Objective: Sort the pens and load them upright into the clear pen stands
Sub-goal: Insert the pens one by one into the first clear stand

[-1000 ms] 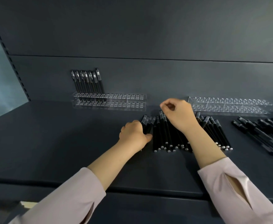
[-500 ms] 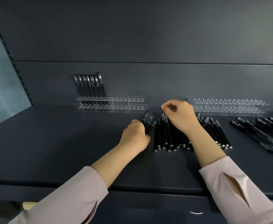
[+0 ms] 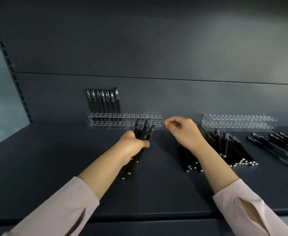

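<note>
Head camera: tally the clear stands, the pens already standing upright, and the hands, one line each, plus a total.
Stands: 2, left stand and right stand
Upright pens: 7, all in the left stand
Hands: 2, left hand gripping a pen bundle, right hand
Total: 11

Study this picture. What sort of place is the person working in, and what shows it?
Probably a shop display shelf being stocked: a slotted upright at the left, clear pen stands, and heaps of identical black pens.
</note>
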{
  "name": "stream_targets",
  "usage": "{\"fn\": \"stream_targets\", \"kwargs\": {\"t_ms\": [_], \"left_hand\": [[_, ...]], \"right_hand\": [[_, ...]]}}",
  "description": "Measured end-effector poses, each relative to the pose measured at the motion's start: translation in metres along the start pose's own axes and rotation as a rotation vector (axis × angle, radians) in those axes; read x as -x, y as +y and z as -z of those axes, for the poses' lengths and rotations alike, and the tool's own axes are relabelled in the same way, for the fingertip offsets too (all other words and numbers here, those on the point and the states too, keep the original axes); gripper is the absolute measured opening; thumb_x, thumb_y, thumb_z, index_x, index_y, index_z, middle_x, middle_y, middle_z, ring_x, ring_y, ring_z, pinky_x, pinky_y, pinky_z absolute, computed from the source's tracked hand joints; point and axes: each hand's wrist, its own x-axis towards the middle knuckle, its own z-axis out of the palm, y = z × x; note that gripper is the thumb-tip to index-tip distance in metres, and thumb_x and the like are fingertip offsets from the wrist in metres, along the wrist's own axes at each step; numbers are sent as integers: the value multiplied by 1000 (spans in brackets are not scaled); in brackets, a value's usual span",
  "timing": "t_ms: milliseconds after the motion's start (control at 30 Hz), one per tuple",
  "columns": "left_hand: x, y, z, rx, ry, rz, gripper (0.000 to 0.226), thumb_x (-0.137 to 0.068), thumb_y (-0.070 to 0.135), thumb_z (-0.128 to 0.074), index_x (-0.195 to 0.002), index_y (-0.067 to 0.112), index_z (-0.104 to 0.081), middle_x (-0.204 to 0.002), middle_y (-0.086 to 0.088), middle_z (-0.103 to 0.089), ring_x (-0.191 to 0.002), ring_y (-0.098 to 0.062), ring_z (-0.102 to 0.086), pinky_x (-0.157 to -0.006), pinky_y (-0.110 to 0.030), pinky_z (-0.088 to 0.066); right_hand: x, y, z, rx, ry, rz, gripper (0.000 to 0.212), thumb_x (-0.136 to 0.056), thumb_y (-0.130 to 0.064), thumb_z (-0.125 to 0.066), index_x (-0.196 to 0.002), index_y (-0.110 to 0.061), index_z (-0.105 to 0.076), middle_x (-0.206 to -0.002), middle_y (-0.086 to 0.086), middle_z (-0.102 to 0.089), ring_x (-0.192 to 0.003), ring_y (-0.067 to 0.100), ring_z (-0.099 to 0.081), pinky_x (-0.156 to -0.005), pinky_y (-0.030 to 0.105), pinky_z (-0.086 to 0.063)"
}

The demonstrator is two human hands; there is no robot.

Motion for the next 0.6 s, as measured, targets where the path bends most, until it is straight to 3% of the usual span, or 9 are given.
{"fn": "stream_targets", "kwargs": {"t_ms": [67,167,267,333,433,533,600], "left_hand": [[-5,-5,22,209,-50,-18,16,-84,19,-75,-97,11,-70,-95,-6,-75,-89,-25,-67,-69,-34,-54],[-9,-9,49,335,-117,-117,7,-89,16,-71,-95,14,-73,-88,1,-78,-85,-16,-69,-68,-31,-51],[-16,-12,73,387,-117,-193,8,-90,16,-69,-98,15,-72,-87,-1,-78,-80,-11,-72,-66,-28,-53],[-24,-15,87,439,-38,-227,6,-92,17,-67,-94,12,-70,-84,0,-76,-83,-16,-71,-70,-31,-53],[-38,-21,106,449,135,-273,12,-94,21,-64,-90,11,-69,-83,8,-75,-91,-13,-66,-87,-34,-49],[-49,-28,119,463,206,-289,18,-96,23,-61,-99,6,-66,-82,13,-76,-93,-7,-64,-85,-32,-46],[-55,-31,123,444,217,-303,24,-96,25,-61,-103,3,-63,-82,16,-75,-92,-6,-64,-82,-30,-45]], "right_hand": [[-1,-18,-20,-108,-109,-81,7,-91,-29,-63,-87,-27,-69,-83,-6,-67,-74,6,-60,-74,23,-53],[-8,-47,-51,-280,-184,-146,6,-91,-22,-65,-86,-20,-66,-81,1,-65,-69,9,-62,-62,20,-55],[-19,-75,-77,-428,-146,-194,7,-91,-11,-65,-86,-5,-64,-73,8,-64,-63,14,-62,-62,22,-56],[-30,-89,-92,-451,-38,-190,11,-91,-7,-62,-101,-4,-62,-76,8,-65,-67,18,-61,-70,28,-58],[-49,-102,-104,-408,201,-51,43,-90,-4,-57,-126,-24,-46,-82,7,-62,-70,19,-58,-77,33,-55],[-66,-103,-109,-163,333,214,51,-92,-7,-53,-132,-37,-42,-82,-5,-57,-70,5,-58,-64,8,-46],[-76,-101,-115,-5,322,346,49,-93,-5,-51,-132,-34,-44,-83,-8,-55,-72,7,-56,-62,7,-43]]}}
